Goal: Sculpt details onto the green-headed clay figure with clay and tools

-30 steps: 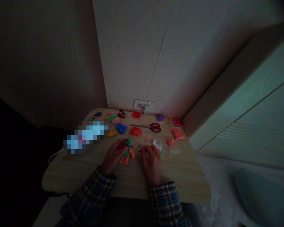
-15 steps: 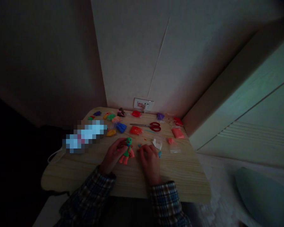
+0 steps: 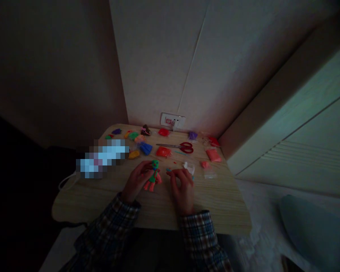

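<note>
My left hand [image 3: 136, 180] is closed around a small clay figure [image 3: 154, 174] with a green head and body and pinkish-orange limbs, held upright above the table. To its right, my right hand [image 3: 183, 187] has thumb and forefinger pinched together, low over the tabletop. A tiny blue bit [image 3: 168, 170] shows at those fingertips; whether it is gripped or lies on the table I cannot tell. Just behind the right hand is a crumpled white piece [image 3: 189, 167], beside a scrap of blue partly hidden by the hand.
Red-handled scissors [image 3: 186, 147] lie at the back of the wooden table [image 3: 215, 215]. Around them are a red clay packet [image 3: 163, 152], blue clay [image 3: 145, 148], a yellow lump [image 3: 134, 154] and a pink packet [image 3: 213, 155]. A blurred-out light object [image 3: 103, 158] with a cable sits at left.
The view has shifted slightly, so the table appears a little higher. Both hands keep nearly the same poses, and the clay figure stays in the left hand.
</note>
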